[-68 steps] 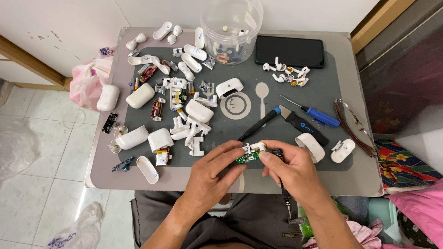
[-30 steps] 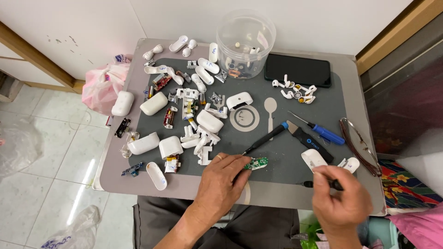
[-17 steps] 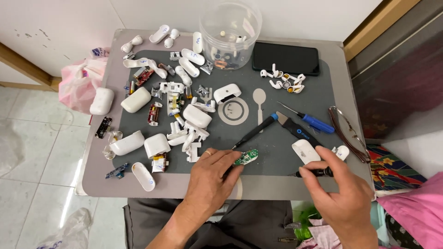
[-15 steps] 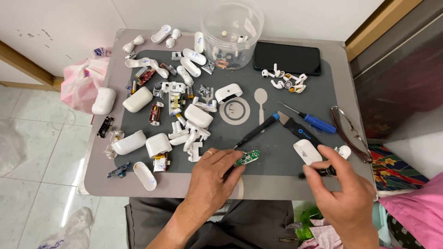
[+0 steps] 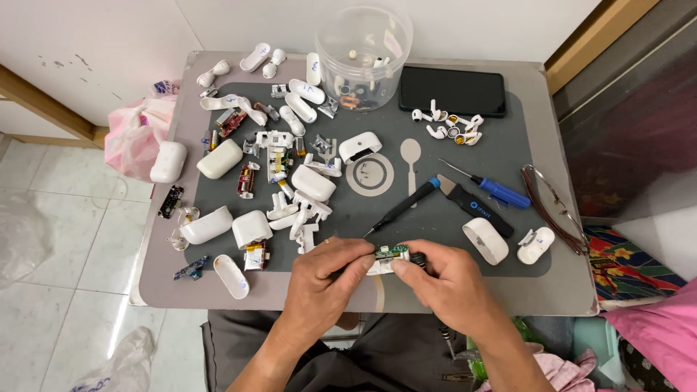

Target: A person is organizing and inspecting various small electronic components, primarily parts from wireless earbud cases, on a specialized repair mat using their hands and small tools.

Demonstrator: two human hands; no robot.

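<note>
at the near edge of the grey work mat [image 5: 508, 283], my left hand [image 5: 323, 283] and right hand [image 5: 450, 283] meet over a small green circuit board [image 5: 392, 252], which lies between the two sets of fingertips with its long axis running left to right. my left fingers [image 5: 361, 255] are pinched together on its left end and on the white shell piece [image 5: 377, 267] under it; my right fingers [image 5: 406, 263] close on its right end, and something dark sits inside that grip that i cannot make out. both hands are equally near, touching the board from opposite sides.

the tip of a black screwdriver [image 5: 403, 207] points down at the board from just beyond it. a white case half [image 5: 485, 240] lies to the right, near my right hand, and a heap of white earbud case parts [image 5: 290, 196] crowds the mat to the left. the table edge [image 5: 363, 308] runs right under my wrists, so open room is mostly the bare strip of mat straight ahead.
</note>
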